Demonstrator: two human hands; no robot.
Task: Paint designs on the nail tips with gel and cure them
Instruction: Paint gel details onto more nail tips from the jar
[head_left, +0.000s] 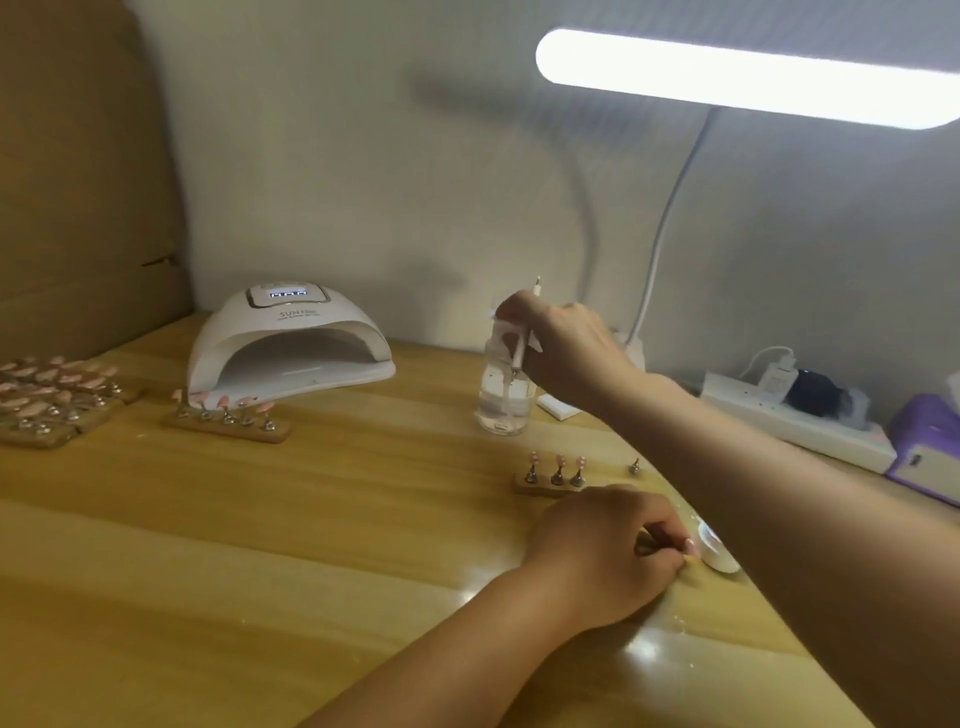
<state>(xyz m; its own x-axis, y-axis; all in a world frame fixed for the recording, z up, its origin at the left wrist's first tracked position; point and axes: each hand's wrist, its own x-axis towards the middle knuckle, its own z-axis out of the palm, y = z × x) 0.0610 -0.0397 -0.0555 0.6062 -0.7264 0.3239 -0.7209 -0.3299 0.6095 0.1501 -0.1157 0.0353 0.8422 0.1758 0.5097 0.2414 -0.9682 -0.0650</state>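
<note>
My right hand (563, 348) is over a clear bottle of liquid (505, 400), gripping a thin white brush (522, 345) whose tip dips into the bottle. My left hand (608, 556) rests on the table with its fingers closed on a small stand holding a nail tip, partly hidden by the fingers. Just behind that hand, a wooden holder (550, 480) carries three pink nail tips on metal stands. Beside my left fingers sits a small white jar (719, 551). A white curing lamp (288, 348) stands at the back, its display lit.
A second holder of pink tips (228, 418) sits in front of the lamp, and several more holders (57, 397) lie at the far left. A lone metal stand (635, 466), a power strip (800, 421), a purple box (924, 447) and a lit desk lamp (748, 78) are at the right.
</note>
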